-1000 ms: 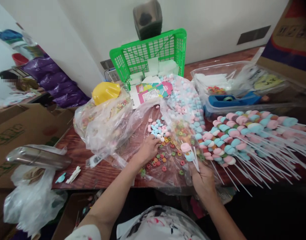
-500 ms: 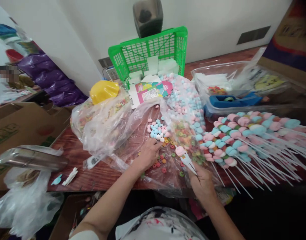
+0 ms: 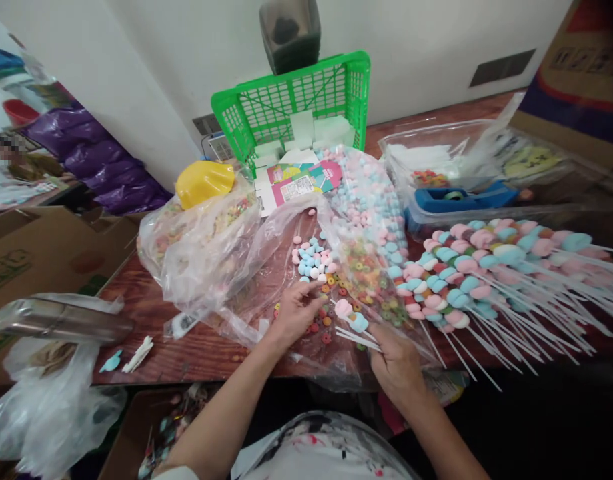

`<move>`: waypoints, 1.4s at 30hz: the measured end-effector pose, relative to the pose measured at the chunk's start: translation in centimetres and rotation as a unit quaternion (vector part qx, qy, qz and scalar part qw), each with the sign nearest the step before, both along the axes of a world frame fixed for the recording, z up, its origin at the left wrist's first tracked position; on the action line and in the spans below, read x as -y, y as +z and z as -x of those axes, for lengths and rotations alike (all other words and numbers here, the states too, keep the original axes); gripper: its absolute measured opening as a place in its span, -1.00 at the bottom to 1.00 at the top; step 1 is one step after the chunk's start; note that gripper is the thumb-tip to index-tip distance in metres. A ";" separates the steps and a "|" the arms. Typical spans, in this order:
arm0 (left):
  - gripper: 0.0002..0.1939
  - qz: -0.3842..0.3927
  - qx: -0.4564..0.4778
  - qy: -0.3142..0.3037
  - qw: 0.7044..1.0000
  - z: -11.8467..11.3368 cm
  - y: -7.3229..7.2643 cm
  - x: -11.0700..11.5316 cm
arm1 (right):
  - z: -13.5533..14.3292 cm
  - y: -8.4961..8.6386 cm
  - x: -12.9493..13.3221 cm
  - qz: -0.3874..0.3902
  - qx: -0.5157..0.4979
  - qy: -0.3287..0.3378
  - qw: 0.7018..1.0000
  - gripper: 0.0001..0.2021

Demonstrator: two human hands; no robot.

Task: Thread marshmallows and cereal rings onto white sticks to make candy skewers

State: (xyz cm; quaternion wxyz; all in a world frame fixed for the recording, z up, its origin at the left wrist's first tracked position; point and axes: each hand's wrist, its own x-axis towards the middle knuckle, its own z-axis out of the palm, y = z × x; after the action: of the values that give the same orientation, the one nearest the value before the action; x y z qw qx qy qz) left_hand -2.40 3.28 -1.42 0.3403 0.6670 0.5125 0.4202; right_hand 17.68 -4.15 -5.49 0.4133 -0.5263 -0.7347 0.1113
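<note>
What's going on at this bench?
A person's right hand is gripping a few thin white sticks, one carrying soft pink and blue pieces near its tip. The left hand is just beside that tip, over loose colored rings; whether its fingers hold anything is unclear. More pink and blue pieces lie loose just beyond it. To the person's right, a big pile of loaded sticks lies on the wooden table.
</note>
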 end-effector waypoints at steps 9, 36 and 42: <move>-0.82 0.031 0.172 -0.002 0.985 -0.5 2.0 2.4 | 0.0 0.5 0.1 -0.018 0.035 0.015 0.999 -0.71; -0.75 0.208 0.369 -0.017 0.906 -2.9 1.8 4.1 | 0.4 0.9 1.2 -0.046 -0.039 0.046 0.997 -0.61; -0.79 0.203 0.317 -0.036 0.926 -3.2 1.1 4.9 | 0.3 0.7 1.2 -0.093 -0.038 0.072 0.992 -0.61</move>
State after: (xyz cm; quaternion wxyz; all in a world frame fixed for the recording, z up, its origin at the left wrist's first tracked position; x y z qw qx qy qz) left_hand 0.77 -1.60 -0.30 0.6283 0.4336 0.4278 0.4840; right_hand 17.36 -5.35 -4.81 0.4787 -0.4268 -0.7617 0.0921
